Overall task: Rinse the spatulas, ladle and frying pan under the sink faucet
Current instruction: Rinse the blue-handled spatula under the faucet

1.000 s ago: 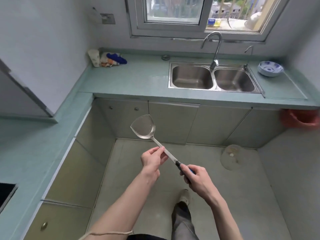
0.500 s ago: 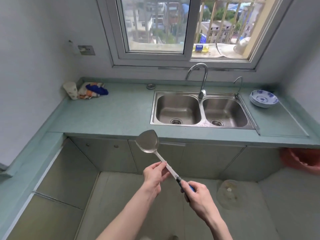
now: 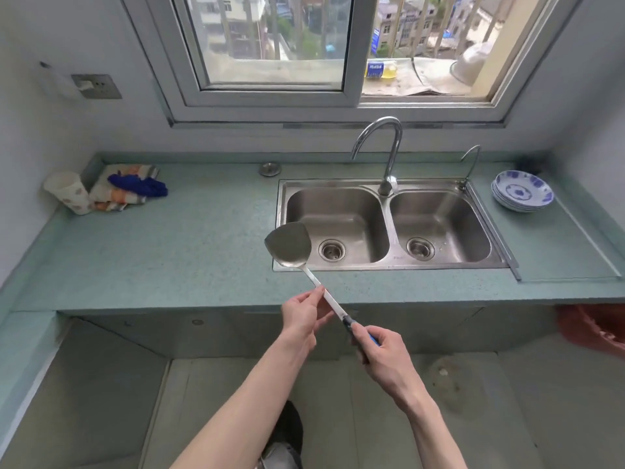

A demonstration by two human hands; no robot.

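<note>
spatula [image 3: 290, 248] blade up-left, handle down-right | hands: right [image 3: 382, 353] grips handle, left [image 3: 302, 314] pinches shaft

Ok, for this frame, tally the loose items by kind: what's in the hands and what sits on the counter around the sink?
Spatula, gripped by right hand, shaft pinched by left hand: 1
Paper cup: 1
Pile of cloths: 1
Sink strainer plug: 1
Stack of blue-patterned bowls: 1 stack; bowl count unclear
Total: 5
No ladle or frying pan is in view.
</note>
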